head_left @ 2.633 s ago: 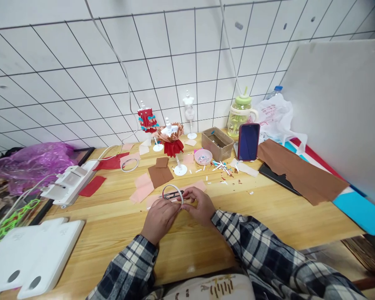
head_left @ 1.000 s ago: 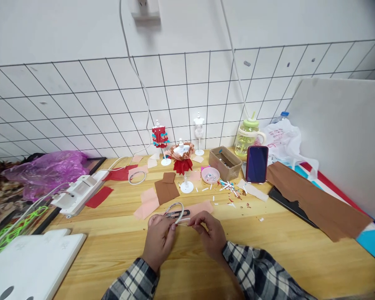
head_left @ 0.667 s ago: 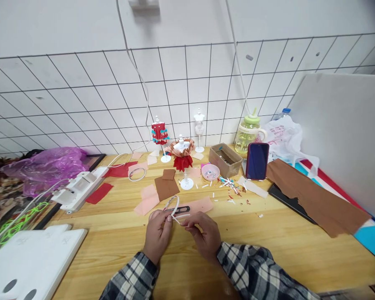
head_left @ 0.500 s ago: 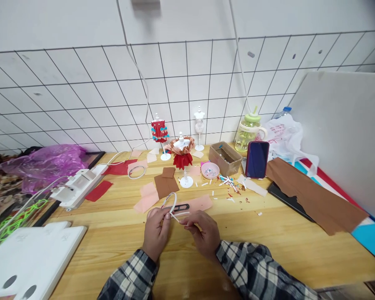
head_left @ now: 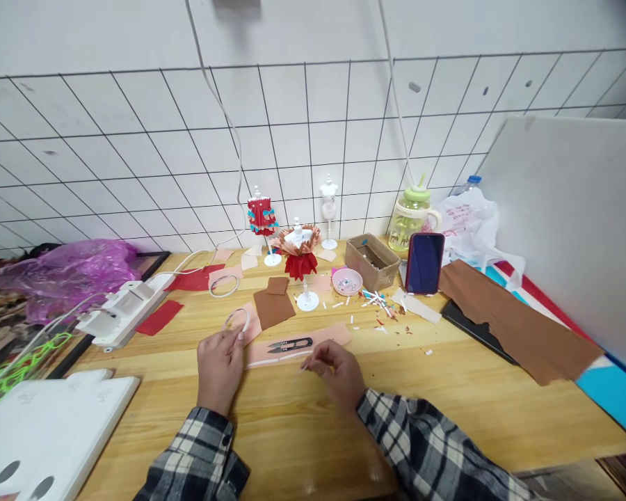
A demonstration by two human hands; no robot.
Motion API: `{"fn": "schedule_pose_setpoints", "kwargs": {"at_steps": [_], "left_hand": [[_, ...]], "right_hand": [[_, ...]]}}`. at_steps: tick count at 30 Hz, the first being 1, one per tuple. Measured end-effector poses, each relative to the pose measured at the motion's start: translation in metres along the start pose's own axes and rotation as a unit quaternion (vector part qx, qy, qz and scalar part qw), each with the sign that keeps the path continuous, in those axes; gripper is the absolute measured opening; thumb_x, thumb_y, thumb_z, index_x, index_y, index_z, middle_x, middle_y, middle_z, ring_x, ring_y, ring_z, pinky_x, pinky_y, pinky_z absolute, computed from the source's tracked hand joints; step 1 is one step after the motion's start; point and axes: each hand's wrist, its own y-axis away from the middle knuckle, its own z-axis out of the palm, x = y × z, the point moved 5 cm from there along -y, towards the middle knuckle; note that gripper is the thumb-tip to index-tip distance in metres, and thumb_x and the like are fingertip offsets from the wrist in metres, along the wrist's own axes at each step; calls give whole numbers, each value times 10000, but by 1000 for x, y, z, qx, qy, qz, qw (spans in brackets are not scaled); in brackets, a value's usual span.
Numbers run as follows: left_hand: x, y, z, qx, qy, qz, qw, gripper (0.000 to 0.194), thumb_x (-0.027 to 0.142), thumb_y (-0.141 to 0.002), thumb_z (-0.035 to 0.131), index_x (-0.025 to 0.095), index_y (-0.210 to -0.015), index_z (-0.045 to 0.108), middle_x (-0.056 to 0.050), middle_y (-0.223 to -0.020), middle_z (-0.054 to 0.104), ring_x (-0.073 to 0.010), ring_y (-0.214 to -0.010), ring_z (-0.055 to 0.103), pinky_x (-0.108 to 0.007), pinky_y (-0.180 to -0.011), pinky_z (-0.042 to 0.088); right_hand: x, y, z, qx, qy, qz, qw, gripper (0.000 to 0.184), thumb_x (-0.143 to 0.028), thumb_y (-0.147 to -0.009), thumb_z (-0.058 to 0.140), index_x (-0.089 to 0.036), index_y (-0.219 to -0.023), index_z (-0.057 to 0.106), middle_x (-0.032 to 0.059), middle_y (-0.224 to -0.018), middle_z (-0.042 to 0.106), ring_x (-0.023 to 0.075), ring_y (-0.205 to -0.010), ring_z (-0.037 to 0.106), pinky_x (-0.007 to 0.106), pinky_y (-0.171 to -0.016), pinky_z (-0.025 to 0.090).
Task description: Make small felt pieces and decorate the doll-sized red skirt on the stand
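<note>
My left hand is closed on a thin white roll of narrow tape, which stands up above the fingertips. My right hand is pinched in front of me, and what sits at its fingertips is too small to make out. Between and beyond the hands lies a pink strip of crepe paper with a narrow white tape line along its near edge. Thread snips rest on this strip, blades to the left. A small dress form in red and brown ruffles stands behind.
Brown paper squares, another white ring, a pink dish, a cardboard box and a phone stand farther back. White scraps lie right of centre. At left are a power strip and a white board.
My left hand has moved left with the tape roll, away from my right hand. The snips and pink strip now show fully. The strand between my hands is gone.
</note>
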Motion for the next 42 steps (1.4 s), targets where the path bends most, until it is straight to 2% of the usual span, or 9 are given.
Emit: {"fn": "schedule_pose_setpoints", "kwargs": {"at_steps": [5, 10, 14, 20, 25, 28, 32, 37, 42], "left_hand": [[22, 4, -13, 36, -26, 4, 999, 435, 388, -960, 361, 215, -1270, 611, -135, -1184, 568, -291, -1117, 459, -502, -992, 306], [81, 29, -3, -110, 163, 155, 968, 497, 525, -958, 286, 253, -1034, 694, -94, -1193, 580, -285, -1167, 446, -505, -991, 299], [97, 36, 3, -131, 163, 178, 962, 277, 375, -939, 468, 242, -832, 686, -54, -1012, 663, -252, -1075, 488, -470, -961, 306], [101, 36, -2, -98, 68, 228, 966, 152, 257, -911, 536, 247, -866, 681, -31, -942, 700, -246, -984, 524, -483, -941, 280], [112, 46, -6, -70, 28, 316, 946, 143, 281, -913, 543, 267, -858, 673, -5, -935, 719, -240, -972, 556, -492, -973, 231], [113, 47, -7, -61, 42, 311, 948, 178, 300, -930, 512, 262, -857, 669, -3, -912, 723, -237, -937, 561, -487, -963, 229], [113, 43, -10, -60, 77, 290, 952, 179, 289, -923, 514, 255, -844, 671, -4, -860, 723, -235, -899, 556, -472, -934, 250], [119, 42, -8, -75, 73, 297, 949, 155, 256, -901, 538, 239, -834, 677, -14, -854, 718, -231, -893, 558, -464, -928, 276], [117, 43, -3, -87, 41, 285, 954, 167, 268, -902, 544, 248, -870, 707, -24, -876, 710, -237, -926, 562, -483, -951, 268]], "right_hand": [[15, -13, -14, 45, -69, 91, 992, 346, -489, -717, 703, -204, -758, 511, 30, -717, 709, 139, -636, 632, 234, -559, 458], [11, -11, -11, 38, -59, 66, 995, 297, -448, -725, 698, -207, -758, 526, 9, -712, 681, 158, -706, 659, 252, -622, 486], [12, -10, -11, 46, -28, 54, 997, 248, -423, -765, 651, -213, -787, 519, 24, -765, 691, 181, -763, 679, 280, -680, 515], [-22, -9, -35, 93, 144, -123, 977, 210, -326, -844, 545, -200, -1012, 555, 84, -1006, 660, 201, -938, 633, 330, -766, 523], [-40, 0, -16, -141, 341, -283, 886, 367, -343, -812, 622, -231, -1161, 609, 64, -1203, 647, 257, -1213, 495, 478, -1086, 293], [-24, 0, -9, -164, 380, -261, 872, 307, -357, -805, 661, -241, -1089, 660, 37, -1010, 708, 218, -1019, 589, 452, -1044, 320], [-5, -7, -10, -144, 366, -211, 895, 147, -367, -821, 680, -257, -902, 733, 12, -806, 714, 177, -841, 620, 339, -861, 424], [-5, -12, -16, -128, 347, -145, 918, 65, -283, -751, 748, -232, -783, 725, -4, -777, 728, 170, -795, 633, 302, -794, 430], [-14, -16, -18, -158, 382, -111, 904, 19, -220, -767, 702, -205, -763, 693, -5, -750, 712, 158, -737, 604, 281, -727, 409]]}}
